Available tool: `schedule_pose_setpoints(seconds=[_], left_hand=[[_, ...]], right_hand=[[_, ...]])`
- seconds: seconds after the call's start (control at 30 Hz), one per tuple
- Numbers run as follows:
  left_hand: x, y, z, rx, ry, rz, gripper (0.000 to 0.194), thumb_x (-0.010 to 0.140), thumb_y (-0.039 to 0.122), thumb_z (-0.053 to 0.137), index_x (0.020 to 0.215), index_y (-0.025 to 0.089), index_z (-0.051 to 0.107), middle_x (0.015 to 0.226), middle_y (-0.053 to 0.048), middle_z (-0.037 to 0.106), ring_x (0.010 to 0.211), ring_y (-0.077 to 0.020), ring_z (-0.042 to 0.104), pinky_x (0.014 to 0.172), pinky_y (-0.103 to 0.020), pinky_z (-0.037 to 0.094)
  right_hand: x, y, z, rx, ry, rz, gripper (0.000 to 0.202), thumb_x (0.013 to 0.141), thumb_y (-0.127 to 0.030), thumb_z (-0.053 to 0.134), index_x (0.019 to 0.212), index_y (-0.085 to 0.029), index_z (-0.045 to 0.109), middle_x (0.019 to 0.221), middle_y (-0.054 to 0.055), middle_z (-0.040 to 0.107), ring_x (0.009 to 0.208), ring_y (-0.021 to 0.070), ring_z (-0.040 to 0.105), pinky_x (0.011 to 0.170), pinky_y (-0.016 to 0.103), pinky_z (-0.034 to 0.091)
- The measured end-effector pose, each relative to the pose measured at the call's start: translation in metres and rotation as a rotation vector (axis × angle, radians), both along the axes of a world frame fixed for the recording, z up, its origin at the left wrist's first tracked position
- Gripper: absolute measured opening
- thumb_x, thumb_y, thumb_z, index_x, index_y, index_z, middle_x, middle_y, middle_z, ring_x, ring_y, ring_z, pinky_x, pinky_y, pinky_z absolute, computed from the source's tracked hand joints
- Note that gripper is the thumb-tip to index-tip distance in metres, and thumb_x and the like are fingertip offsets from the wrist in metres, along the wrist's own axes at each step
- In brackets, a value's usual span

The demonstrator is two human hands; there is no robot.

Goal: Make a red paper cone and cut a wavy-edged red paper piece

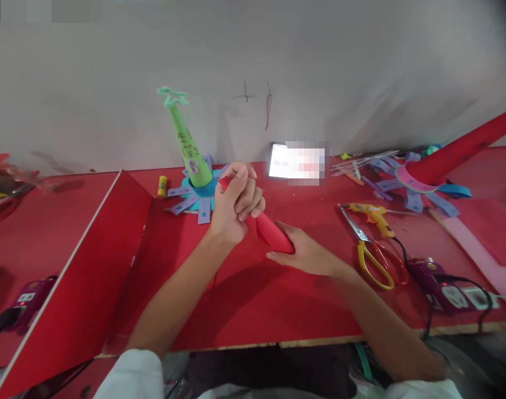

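A rolled red foam sheet [273,233], shaped like a narrow cone, is held above the red table between both hands. My left hand [238,199] is closed around its upper, narrower part, and a bit of red tip shows past the fingers. At the lower, wider end, my right hand [302,249] grips the roll between thumb and fingers. Just behind my left hand stands a green cone hat [194,155] with a star-shaped top, a blue band and purple strips around its base.
On the right lie scissors [371,249], a yellow glue gun [373,216], a purple power strip [441,285] and a red cone hat [448,158]. A lit phone [277,160] leans at the wall. Left are a glue stick [162,187] and an upright red divider board [86,266].
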State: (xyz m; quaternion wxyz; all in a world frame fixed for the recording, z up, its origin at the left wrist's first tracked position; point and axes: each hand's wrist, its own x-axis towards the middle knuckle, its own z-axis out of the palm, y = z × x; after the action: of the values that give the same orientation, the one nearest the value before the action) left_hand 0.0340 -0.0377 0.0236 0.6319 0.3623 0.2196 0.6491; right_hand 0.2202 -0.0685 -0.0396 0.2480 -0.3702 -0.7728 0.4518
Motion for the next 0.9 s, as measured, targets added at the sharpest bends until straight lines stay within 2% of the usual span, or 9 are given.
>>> schedule_pose_setpoints(seconds=[0.13, 0.23, 0.3, 0.4, 0.5, 0.6, 0.7, 0.8, 0.9], left_hand=[[0.005, 0.003, -0.004, -0.051, -0.025, 0.188, 0.033, 0.100, 0.032, 0.080, 0.077, 0.020, 0.059, 0.044, 0.013, 0.029, 0.035, -0.0039, 0.020, 0.041, -0.016, 0.033], [0.006, 0.008, -0.009, -0.129, -0.088, 0.301, 0.036, 0.101, 0.026, 0.078, 0.074, 0.020, 0.056, 0.045, 0.013, 0.029, 0.037, -0.0041, 0.022, 0.042, -0.016, 0.031], [0.003, 0.010, -0.010, -0.147, -0.111, 0.306, 0.034, 0.103, 0.024, 0.075, 0.074, 0.019, 0.057, 0.045, 0.012, 0.029, 0.037, -0.0041, 0.021, 0.040, -0.016, 0.029], [-0.005, 0.011, -0.005, -0.141, -0.094, 0.204, 0.030, 0.107, 0.025, 0.069, 0.078, 0.019, 0.060, 0.045, 0.012, 0.028, 0.035, -0.0043, 0.018, 0.037, -0.016, 0.025], [-0.014, 0.009, 0.005, -0.128, -0.060, 0.058, 0.030, 0.108, 0.028, 0.067, 0.080, 0.019, 0.062, 0.044, 0.013, 0.022, 0.034, -0.0042, 0.013, 0.034, -0.016, 0.021], [-0.018, 0.008, 0.010, -0.069, -0.044, 0.016, 0.027, 0.105, 0.029, 0.071, 0.080, 0.019, 0.064, 0.043, 0.013, 0.020, 0.034, -0.0042, 0.008, 0.033, -0.016, 0.018], [-0.016, 0.009, 0.006, -0.023, -0.030, 0.093, 0.026, 0.103, 0.028, 0.072, 0.080, 0.018, 0.065, 0.044, 0.013, 0.025, 0.035, -0.0043, 0.012, 0.034, -0.016, 0.021], [-0.011, 0.012, -0.002, -0.066, -0.035, 0.253, 0.028, 0.101, 0.026, 0.076, 0.078, 0.018, 0.062, 0.045, 0.012, 0.028, 0.036, -0.0041, 0.017, 0.037, -0.016, 0.024], [-0.009, 0.015, -0.006, -0.101, -0.069, 0.352, 0.031, 0.098, 0.025, 0.080, 0.075, 0.019, 0.060, 0.044, 0.013, 0.028, 0.036, -0.0040, 0.017, 0.036, -0.017, 0.020]], right_hand=[[-0.009, -0.003, -0.011, 0.153, -0.280, -0.200, 0.025, 0.097, -0.031, 0.065, 0.119, -0.020, 0.064, 0.106, 0.010, 0.078, 0.085, 0.0261, 0.074, 0.075, 0.036, 0.055], [-0.016, -0.008, -0.018, 0.279, -0.492, -0.347, 0.026, 0.097, -0.022, 0.062, 0.123, -0.020, 0.063, 0.116, 0.014, 0.079, 0.090, 0.0302, 0.078, 0.073, 0.036, 0.053], [-0.016, -0.009, -0.016, 0.283, -0.473, -0.367, 0.031, 0.100, -0.027, 0.064, 0.131, -0.021, 0.061, 0.126, 0.016, 0.077, 0.100, 0.0337, 0.078, 0.078, 0.039, 0.055], [-0.006, -0.006, -0.007, 0.089, -0.211, -0.187, 0.049, 0.099, -0.045, 0.073, 0.139, -0.023, 0.057, 0.127, 0.014, 0.076, 0.107, 0.0327, 0.076, 0.086, 0.042, 0.058], [0.006, 0.000, 0.002, -0.278, 0.072, 0.115, 0.064, 0.093, -0.053, 0.079, 0.143, -0.021, 0.055, 0.107, 0.008, 0.078, 0.092, 0.0253, 0.075, 0.082, 0.039, 0.061], [0.008, 0.003, 0.003, -0.395, 0.138, 0.192, 0.069, 0.093, -0.054, 0.079, 0.146, -0.018, 0.053, 0.099, 0.005, 0.076, 0.083, 0.0225, 0.073, 0.076, 0.036, 0.060], [-0.001, 0.000, -0.004, -0.182, 0.011, 0.035, 0.052, 0.097, -0.048, 0.073, 0.138, -0.019, 0.059, 0.112, 0.010, 0.076, 0.093, 0.0255, 0.074, 0.082, 0.038, 0.059], [-0.013, -0.006, -0.013, 0.091, -0.281, -0.175, 0.033, 0.098, -0.031, 0.065, 0.128, -0.018, 0.061, 0.117, 0.014, 0.077, 0.095, 0.0295, 0.075, 0.083, 0.040, 0.056], [-0.018, -0.011, -0.015, 0.234, -0.498, -0.320, 0.035, 0.097, -0.021, 0.061, 0.132, -0.019, 0.059, 0.124, 0.017, 0.076, 0.097, 0.0332, 0.077, 0.081, 0.041, 0.054]])
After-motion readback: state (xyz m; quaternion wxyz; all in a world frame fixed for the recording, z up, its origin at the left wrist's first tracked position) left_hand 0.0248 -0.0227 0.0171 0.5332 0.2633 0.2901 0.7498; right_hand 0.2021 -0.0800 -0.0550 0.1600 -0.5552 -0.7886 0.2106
